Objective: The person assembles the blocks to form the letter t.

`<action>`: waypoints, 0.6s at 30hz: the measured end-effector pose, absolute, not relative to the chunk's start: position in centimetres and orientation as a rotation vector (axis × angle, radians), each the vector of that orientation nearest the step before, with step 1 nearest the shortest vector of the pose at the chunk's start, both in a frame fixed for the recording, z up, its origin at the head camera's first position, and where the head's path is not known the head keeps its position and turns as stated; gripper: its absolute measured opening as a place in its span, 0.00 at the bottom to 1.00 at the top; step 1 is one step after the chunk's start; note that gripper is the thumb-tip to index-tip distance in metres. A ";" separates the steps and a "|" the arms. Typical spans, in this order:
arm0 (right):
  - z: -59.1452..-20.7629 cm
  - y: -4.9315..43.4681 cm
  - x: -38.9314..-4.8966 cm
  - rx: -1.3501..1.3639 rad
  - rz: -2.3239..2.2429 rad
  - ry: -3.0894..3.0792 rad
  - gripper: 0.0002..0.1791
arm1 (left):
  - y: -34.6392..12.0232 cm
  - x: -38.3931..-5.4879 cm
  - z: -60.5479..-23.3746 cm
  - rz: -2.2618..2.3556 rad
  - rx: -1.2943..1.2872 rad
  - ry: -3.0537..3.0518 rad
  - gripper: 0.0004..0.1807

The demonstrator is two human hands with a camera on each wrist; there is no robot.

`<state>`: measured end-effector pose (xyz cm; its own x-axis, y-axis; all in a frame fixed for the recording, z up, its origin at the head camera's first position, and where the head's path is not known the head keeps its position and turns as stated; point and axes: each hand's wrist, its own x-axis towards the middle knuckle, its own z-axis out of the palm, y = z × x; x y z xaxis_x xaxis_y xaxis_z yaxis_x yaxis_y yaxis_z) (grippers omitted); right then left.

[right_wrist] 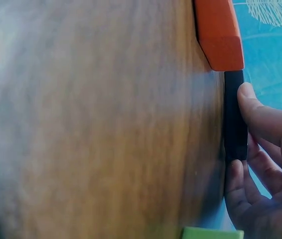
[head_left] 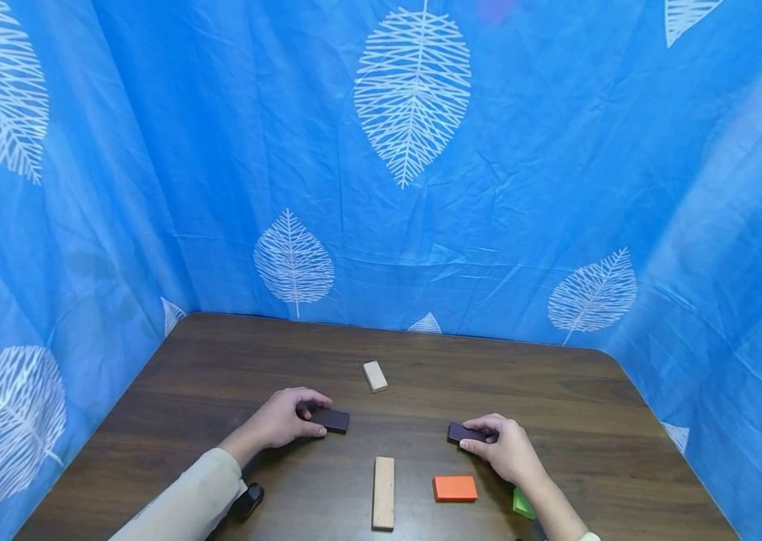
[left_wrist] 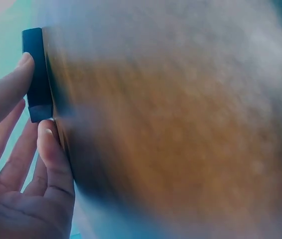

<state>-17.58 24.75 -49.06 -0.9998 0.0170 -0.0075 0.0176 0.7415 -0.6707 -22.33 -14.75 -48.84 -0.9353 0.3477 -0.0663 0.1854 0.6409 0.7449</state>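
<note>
at about eleven o'clock from the long pale block [head_left: 383, 494] on the surface [head_left: 246, 353] was the left dark block [head_left: 336, 421], grasped by the left hand [head_left: 279, 421]: grip pinched, thumb to the near long side, a finger to the far one. at two o'clock from the same reference, the right dark block [head_left: 464, 433] was pinched likewise by the right hand [head_left: 509, 452].

handling (judged): both dark blocks looked stiff, probably wood, light and hard to break. faces seemed smooth, so a little slip was possible. best hold likely across the two long sides, near mid-length; a hold towards the outer end would let the inner end tip if lifted.

views compared: head view alone gave the layout. small pale block [head_left: 375, 376] at twelve o'clock, orange block [head_left: 455, 489] at three, green block [head_left: 523, 503] farther out at three, partly behind the right forearm [head_left: 557, 507]. left wrist view added a second finger by its dark block's six o'clock end, not clear from the head. right wrist view added the orange block's thickness, overlapping the dark block at twelve o'clock, and a green edge at six. both dark blocks appeared to rest on the surface; not certain.
</note>
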 end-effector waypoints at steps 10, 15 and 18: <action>-48.9 24.8 -17.9 0.029 -1.123 2.907 0.13 | -14.2 -22.3 -48.6 1.072 0.513 2.718 0.18; -48.7 24.8 -17.9 0.033 -1.118 2.907 0.13 | -14.1 -22.4 -48.5 1.060 0.533 2.725 0.17; -48.7 24.8 -17.8 0.044 -1.119 2.896 0.13 | -14.1 -22.3 -48.7 1.060 0.531 2.717 0.17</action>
<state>-17.83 24.79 -48.70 -0.9989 0.0134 -0.0444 0.0398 0.7398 -0.6716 -22.33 -14.14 -48.67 -0.9206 0.3890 -0.0344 0.2630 0.6826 0.6818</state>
